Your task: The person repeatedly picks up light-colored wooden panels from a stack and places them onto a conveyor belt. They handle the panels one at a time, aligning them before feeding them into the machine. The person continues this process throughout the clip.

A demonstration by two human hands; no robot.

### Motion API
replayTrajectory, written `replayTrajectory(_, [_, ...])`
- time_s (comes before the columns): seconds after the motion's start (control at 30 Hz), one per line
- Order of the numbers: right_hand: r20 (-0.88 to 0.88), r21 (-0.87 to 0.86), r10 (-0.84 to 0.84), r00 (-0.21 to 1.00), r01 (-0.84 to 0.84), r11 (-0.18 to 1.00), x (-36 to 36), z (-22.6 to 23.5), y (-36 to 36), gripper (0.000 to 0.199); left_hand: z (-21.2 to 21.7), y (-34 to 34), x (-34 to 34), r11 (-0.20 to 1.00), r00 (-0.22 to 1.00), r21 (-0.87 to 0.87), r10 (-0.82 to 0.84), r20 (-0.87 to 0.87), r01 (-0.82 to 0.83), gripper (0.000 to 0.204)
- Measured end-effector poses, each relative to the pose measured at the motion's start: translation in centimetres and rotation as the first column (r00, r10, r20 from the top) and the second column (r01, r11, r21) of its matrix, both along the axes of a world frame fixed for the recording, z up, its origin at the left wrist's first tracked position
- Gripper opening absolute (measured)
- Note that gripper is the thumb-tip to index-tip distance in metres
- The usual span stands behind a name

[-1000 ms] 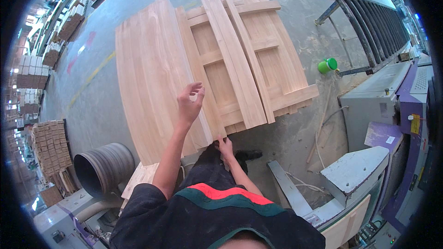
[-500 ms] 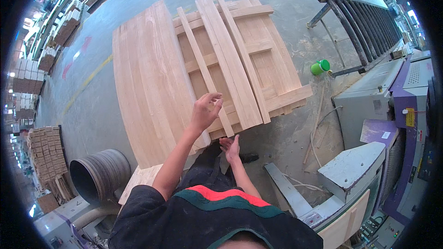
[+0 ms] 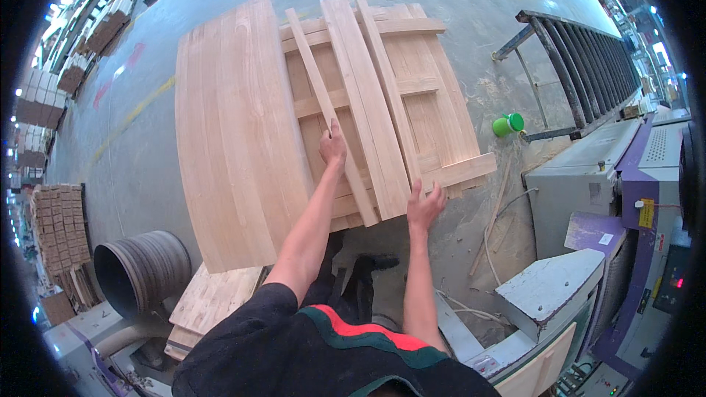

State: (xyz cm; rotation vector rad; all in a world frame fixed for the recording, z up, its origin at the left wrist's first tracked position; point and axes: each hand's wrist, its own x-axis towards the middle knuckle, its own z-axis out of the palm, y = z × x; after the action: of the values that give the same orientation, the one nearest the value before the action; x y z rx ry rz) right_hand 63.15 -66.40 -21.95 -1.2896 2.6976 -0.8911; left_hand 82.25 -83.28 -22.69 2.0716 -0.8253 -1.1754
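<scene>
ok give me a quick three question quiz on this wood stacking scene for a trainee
1. True or false: the left hand rests on a narrow wooden strip lying across the slatted wooden frame.
2. Multiple choice: what lies on the floor right of the frame, near the dark metal rack? A) a green container B) a red bucket C) a blue helmet
3. Fill in: the right hand is at the near end of a wide ______ on the frame.

Key: 1 true; 2 A, the green container; 3 plank. Fingers of the right hand look spread, so whether it grips is unclear.
</scene>
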Motion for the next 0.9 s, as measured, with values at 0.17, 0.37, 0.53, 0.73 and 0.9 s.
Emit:
replayTrajectory(0.17, [0.003, 0.237, 0.175, 0.985, -0.171, 0.956, 1.6, -1.1, -4.8, 0.09, -1.4, -2.0, -0.8, 0.97, 0.97, 0.009, -0.245, -0.002, 0.245, 0.075])
replayTrajectory(0.37, [-0.06, 0.244, 0.254, 0.965, -0.233, 0.941, 1.0, -0.7, -3.8, 0.115, -3.2, -1.4, -2.4, 0.964, 0.928, -0.246, -0.176, -0.328, 0.096, 0.072])
replayTrajectory(0.53, [0.021, 0.349, 0.243, 0.97, -0.234, 0.907, 2.1, 1.1, -0.9, 0.13, -5.9, 1.0, -3.2, 0.987, 0.974, -0.084, -0.149, -0.172, 0.136, 0.069])
replayTrajectory(0.73, [0.111, 0.491, 0.248, 0.962, -0.27, 0.828, 3.3, 2.2, -1.2, 0.142, -12.5, -0.7, -2.2, 0.986, 0.717, -0.129, -0.165, -0.677, 0.105, 0.077])
replayTrajectory(0.9, [0.125, 0.48, 0.289, 0.949, -0.313, 0.82, 2.9, 2.0, -0.3, 0.141, -11.0, -2.3, -1.9, 0.996, 0.406, -0.076, -0.053, -0.912, -0.04, 0.085])
